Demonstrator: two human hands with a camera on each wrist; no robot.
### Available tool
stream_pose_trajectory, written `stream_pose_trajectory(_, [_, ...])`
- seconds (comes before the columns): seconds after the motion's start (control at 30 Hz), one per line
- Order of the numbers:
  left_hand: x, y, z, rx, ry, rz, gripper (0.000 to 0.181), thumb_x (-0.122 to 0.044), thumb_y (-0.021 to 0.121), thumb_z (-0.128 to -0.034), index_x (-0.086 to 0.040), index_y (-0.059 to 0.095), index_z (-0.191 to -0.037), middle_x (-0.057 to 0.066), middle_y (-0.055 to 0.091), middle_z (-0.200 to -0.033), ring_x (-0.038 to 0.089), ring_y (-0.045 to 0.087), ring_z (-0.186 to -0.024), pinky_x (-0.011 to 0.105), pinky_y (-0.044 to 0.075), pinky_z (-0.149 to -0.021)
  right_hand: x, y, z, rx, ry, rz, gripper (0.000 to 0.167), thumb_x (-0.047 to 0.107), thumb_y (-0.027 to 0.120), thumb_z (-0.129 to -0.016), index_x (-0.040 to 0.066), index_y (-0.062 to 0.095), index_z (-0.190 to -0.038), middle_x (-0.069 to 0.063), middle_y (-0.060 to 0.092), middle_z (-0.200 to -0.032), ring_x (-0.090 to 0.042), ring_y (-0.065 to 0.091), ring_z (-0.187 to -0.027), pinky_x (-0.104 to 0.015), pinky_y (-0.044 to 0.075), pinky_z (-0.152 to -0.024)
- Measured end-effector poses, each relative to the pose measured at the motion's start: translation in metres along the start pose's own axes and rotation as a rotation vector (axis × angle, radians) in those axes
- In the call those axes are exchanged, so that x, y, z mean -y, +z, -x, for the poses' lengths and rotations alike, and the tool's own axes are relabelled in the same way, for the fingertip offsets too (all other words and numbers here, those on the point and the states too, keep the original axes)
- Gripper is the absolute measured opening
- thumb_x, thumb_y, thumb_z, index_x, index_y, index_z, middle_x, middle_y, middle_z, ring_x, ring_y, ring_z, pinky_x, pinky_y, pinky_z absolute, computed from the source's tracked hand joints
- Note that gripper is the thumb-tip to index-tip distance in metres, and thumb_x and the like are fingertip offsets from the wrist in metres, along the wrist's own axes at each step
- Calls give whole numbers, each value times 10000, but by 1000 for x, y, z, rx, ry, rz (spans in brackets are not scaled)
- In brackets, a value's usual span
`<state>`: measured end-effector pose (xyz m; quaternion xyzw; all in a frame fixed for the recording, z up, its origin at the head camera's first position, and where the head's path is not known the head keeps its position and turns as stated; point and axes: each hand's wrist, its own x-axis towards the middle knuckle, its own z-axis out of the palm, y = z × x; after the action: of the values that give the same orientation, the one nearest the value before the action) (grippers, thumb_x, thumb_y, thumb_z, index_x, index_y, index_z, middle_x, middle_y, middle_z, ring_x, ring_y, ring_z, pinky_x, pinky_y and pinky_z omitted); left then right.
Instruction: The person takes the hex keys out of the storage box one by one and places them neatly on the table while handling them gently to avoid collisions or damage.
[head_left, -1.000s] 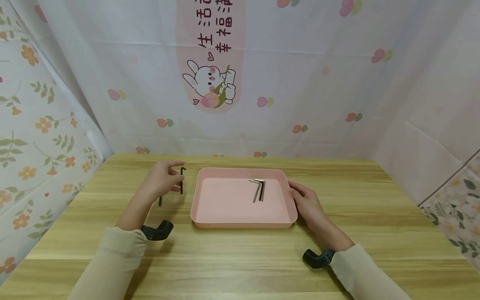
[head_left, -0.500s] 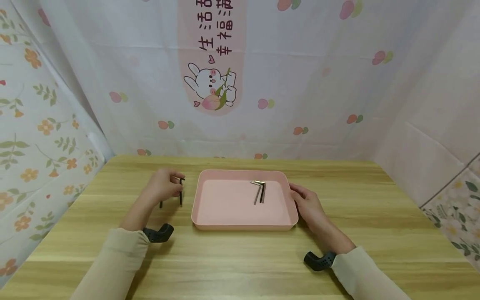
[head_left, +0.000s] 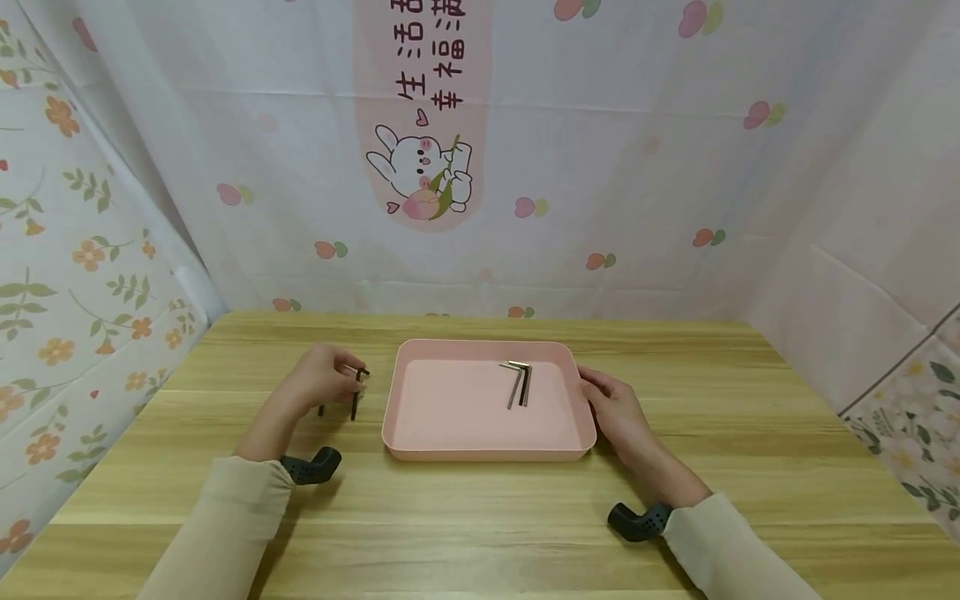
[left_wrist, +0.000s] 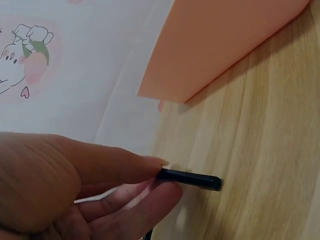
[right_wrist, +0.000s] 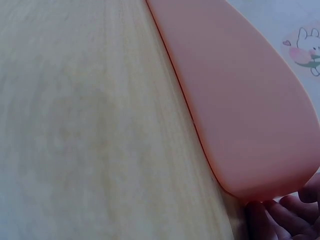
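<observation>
Left of the pink tray, the left hand pinches a black L-shaped hex key between thumb and fingers. In the left wrist view the key juts from the fingertips over the wood. Part of another dark key shows below that hand, mostly hidden by it. The right hand holds the tray's right side, its thumb near the rim; the right wrist view shows its fingers against the tray wall. Several L-shaped keys lie together in the tray's right half.
The wooden table extends around the tray. A white patterned curtain hangs behind its back edge, with flowered cloth at the left. Each wrist carries a black device.
The left hand has come down a little toward the table, and the black key in it has lowered and tilted. The right hand stays on the tray.
</observation>
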<state>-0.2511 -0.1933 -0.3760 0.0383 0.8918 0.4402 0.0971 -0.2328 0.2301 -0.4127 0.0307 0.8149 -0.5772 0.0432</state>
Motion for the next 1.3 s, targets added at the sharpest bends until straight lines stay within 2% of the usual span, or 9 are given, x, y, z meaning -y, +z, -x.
stream_pose_trajectory(0.23, [0, -4, 2, -32, -35, -85, 384, 12, 660, -876, 164, 620, -1226, 253, 701, -1023, 143, 712, -717, 337, 615, -716, 0, 0, -1, -9, -1, 8, 464, 196, 404, -1095, 73, 420, -1542, -163, 438, -1579, -284, 458, -1436, -294, 468, -1068])
stream_pose_trajectory(0.37, [1, -4, 3, -62, -48, -129, 374, -2, 643, -857, 151, 644, -1198, 280, 719, -1043, 159, 721, -705, 345, 593, -720, 0, 0, 0, -11, 6, -1, 469, 183, 401, -1094, 80, 403, -1552, -169, 446, -1573, -287, 473, -1424, -219, 484, -1006])
stream_pose_trajectory(0.53, [3, -2, 3, -107, -81, -164, 305, 10, 618, -838, 112, 705, -1113, 274, 717, -1063, 161, 677, -709, 307, 562, -663, -1, 0, 1, -16, 10, -9, 475, 183, 403, -1094, 95, 388, -1561, -181, 465, -1557, -297, 500, -1400, -144, 491, -920])
stream_pose_trajectory(0.93, [5, -1, 6, -182, -90, -261, 197, -1, 611, -853, 84, 715, -997, 178, 708, -845, 184, 617, -623, 330, 517, -598, 1, 1, 1, -18, 12, -13, 471, 202, 418, -1095, 96, 402, -1554, -173, 470, -1553, -292, 500, -1393, -126, 491, -884])
stream_pose_trajectory(1.3, [0, 2, 11, -177, -109, -271, 249, 5, 557, -886, 90, 699, -1071, 128, 675, -753, 161, 560, -574, 285, 463, -557, 0, 2, 1, 1, 6, -39, 469, 184, 409, -1095, 93, 400, -1555, -169, 456, -1564, -296, 489, -1407, -142, 491, -923])
